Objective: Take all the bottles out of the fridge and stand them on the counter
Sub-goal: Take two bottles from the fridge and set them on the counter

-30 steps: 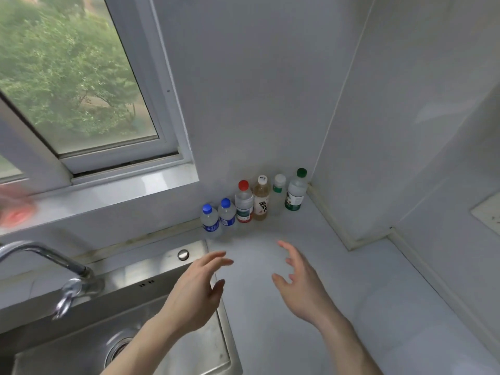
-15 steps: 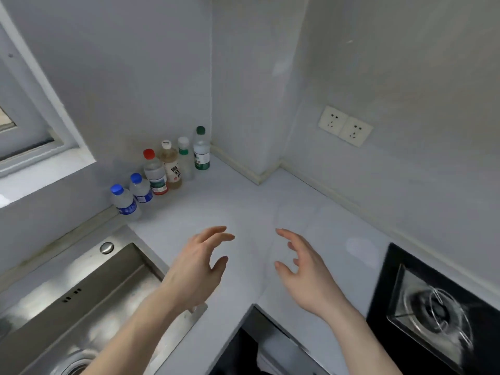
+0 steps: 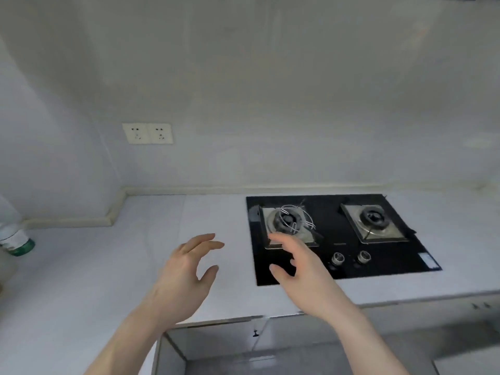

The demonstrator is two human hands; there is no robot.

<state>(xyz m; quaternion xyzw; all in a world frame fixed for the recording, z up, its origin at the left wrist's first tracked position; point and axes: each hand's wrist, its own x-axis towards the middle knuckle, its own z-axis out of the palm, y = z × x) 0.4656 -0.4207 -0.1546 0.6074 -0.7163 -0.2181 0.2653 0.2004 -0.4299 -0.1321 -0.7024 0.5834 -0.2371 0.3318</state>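
White counter (image 3: pixel 108 266) now runs right to a gas hob (image 3: pixel 338 236); the bottle row has slid off left, one green-labelled bottle (image 3: pixel 16 239) showing. Your left hand (image 3: pixel 184 277) and right hand (image 3: pixel 303 277) hover spread, empty; you're turning away, likely fridgeward.

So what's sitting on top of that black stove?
On the black gas stove sit two burners: the left burner carries a wire pot ring, the right burner is bare. Two knobs sit in front. The right hand covers the left burner's front corner.
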